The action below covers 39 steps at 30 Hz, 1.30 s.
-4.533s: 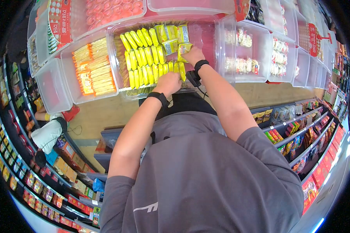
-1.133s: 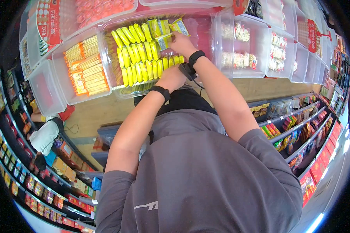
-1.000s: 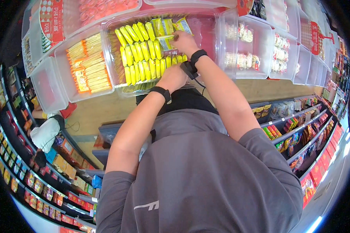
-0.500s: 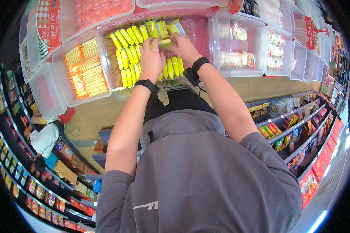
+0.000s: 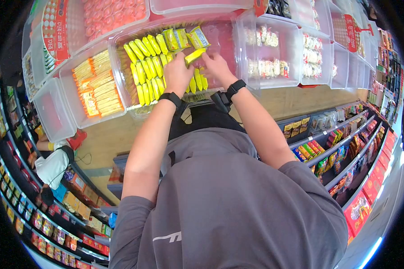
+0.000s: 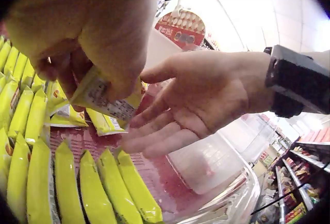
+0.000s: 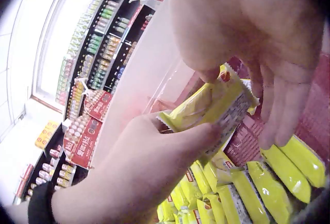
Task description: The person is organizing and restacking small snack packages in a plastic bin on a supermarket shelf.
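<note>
My left hand [image 5: 178, 75] grips a small yellow snack packet [image 5: 195, 55] above a clear plastic bin, its thumb lying along the printed side in the right wrist view. Just beside the packet's other end is my right hand [image 5: 219, 68]; its fingers [image 6: 165, 134] stretch out straight and its thumb is right at the packet. Below, rows of upright yellow packets [image 5: 143, 71] fill the bin's left part. A short front row of packets [image 7: 278, 183] stands under the right fingers. Two packets lie flat at the back, one of them a tilted packet [image 5: 198, 37].
The bin's bare pink bottom [image 5: 224, 33] shows at right. A bin of orange-ended stick packs [image 5: 98, 85] adjoins on the left, and bins of white wrapped sweets [image 5: 267, 67] on the right. Another person [image 5: 54, 163] crouches by the shelves at lower left.
The left hand has come up from the bin's front edge and now holds the packet that the right hand pinched. The right fingers have straightened off it.
</note>
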{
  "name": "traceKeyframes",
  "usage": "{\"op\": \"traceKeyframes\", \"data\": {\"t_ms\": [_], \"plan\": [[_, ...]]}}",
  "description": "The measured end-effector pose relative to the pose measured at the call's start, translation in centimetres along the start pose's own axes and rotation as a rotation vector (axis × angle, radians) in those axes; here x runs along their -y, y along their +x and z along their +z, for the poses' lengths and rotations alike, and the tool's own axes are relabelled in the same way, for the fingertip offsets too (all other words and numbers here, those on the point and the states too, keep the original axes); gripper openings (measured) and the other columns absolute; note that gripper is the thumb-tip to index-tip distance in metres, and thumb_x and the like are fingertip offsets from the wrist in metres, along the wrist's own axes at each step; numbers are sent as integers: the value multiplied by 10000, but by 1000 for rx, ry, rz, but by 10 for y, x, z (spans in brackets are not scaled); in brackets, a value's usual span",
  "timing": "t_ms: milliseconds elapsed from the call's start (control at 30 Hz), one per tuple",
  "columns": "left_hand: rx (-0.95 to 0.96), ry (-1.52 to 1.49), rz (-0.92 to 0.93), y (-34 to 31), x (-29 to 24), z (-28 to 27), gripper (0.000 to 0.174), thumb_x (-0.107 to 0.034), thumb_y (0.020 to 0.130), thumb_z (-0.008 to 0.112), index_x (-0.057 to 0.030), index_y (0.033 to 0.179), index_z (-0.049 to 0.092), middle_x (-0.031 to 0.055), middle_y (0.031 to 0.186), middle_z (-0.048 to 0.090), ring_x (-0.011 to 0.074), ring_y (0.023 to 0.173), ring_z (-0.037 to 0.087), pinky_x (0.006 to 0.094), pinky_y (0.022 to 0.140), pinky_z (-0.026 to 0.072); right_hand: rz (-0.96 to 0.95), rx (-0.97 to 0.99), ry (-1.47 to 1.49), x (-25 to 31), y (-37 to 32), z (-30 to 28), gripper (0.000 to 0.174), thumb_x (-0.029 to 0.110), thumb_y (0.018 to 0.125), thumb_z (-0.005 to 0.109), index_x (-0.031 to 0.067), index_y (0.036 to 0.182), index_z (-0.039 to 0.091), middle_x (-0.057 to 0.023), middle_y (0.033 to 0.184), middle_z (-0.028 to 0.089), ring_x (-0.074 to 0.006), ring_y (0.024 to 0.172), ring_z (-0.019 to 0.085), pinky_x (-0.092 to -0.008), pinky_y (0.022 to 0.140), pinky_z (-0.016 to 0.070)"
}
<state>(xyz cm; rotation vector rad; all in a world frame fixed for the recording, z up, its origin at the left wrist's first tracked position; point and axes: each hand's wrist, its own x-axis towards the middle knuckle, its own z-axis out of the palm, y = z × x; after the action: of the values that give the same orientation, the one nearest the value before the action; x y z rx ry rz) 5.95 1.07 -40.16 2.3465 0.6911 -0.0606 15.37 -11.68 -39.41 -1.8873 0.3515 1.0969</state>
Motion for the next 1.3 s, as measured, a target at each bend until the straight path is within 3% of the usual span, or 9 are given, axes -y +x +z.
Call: {"op": "traceKeyframes", "data": {"t_ms": [200, 300, 400, 500, 600, 900, 1000, 1100, 1300], "plan": [[94, -215, 44, -11, -16, 20, 298, -253, 830, 760, -14, 940, 620, 257, 848, 687, 445, 826, 675, 513, 713, 536, -25, 110, 220, -26, 13, -13, 657, 324, 940, 665, -33, 1424, 401, -157, 1195, 635, -273, 918, 718, -432, 728, 621], [75, -215, 155, -16, -23, 24, 306, -289, 883, 683, 11, 893, 626, 265, 859, 680, 446, 836, 671, 532, 751, 532, -74, 44, 86, -25, 10, -24, 644, 276, 911, 685, -39, 1413, 432, -166, 1187, 644, -264, 977, 704, -420, 743, 621], [54, -155, 211, -21, -20, 42, 303, -273, 892, 706, 21, 913, 635, 269, 860, 677, 461, 814, 660, 515, 727, 522, -77, 5, -62, -43, 26, -31, 625, 275, 870, 701, -29, 1375, 497, -203, 1212, 657, -298, 1053, 689, -440, 854, 590], [201, -211, 93, -25, -23, 49, 298, -219, 872, 718, 10, 1032, 614, 266, 916, 688, 463, 853, 669, 514, 746, 541, -207, -63, -350, -71, 47, -37, 622, 291, 842, 700, -21, 1355, 537, -267, 1236, 652, -364, 1133, 661, -446, 948, 540], [259, -190, 11, -30, -34, 43, 332, -187, 854, 729, -8, 1099, 595, 265, 920, 695, 456, 872, 676, 516, 759, 549, -195, -1, -482, -74, 44, -39, 635, 304, 844, 686, -13, 1372, 533, -296, 1247, 641, -413, 1183, 625, -439, 1017, 486], [367, -170, 153, -41, -11, 64, 241, -123, 834, 674, -7, 1045, 661, 250, 907, 700, 438, 881, 684, 518, 798, 547, -174, 9, -447, -103, 44, -27, 538, 251, 816, 707, 34, 1301, 624, -247, 1232, 666, -390, 1166, 639, -437, 988, 510], [360, -107, 201, -44, -5, 65, 211, -100, 821, 637, -7, 1001, 696, 246, 921, 694, 432, 875, 686, 517, 802, 551, -244, 16, -598, -80, 23, -25, 487, 205, 808, 699, 49, 1267, 656, -234, 1168, 694, -381, 1121, 664, -438, 959, 527], [375, -57, 214, -45, -6, 64, 203, -90, 812, 621, 1, 972, 707, 246, 949, 687, 430, 869, 686, 514, 798, 555, -277, -47, -503, -86, 23, -20, 426, 160, 812, 671, 72, 1228, 688, -221, 1112, 713, -378, 1083, 680, -441, 933, 539], [428, 7, 197, -47, -9, 60, 200, -106, 804, 621, 20, 931, 709, 243, 973, 687, 422, 872, 693, 510, 790, 561, -272, -50, -476, -85, 25, -17, 360, 161, 842, 617, 74, 1178, 710, -255, 1089, 697, -404, 1062, 672, -451, 909, 543]]}}
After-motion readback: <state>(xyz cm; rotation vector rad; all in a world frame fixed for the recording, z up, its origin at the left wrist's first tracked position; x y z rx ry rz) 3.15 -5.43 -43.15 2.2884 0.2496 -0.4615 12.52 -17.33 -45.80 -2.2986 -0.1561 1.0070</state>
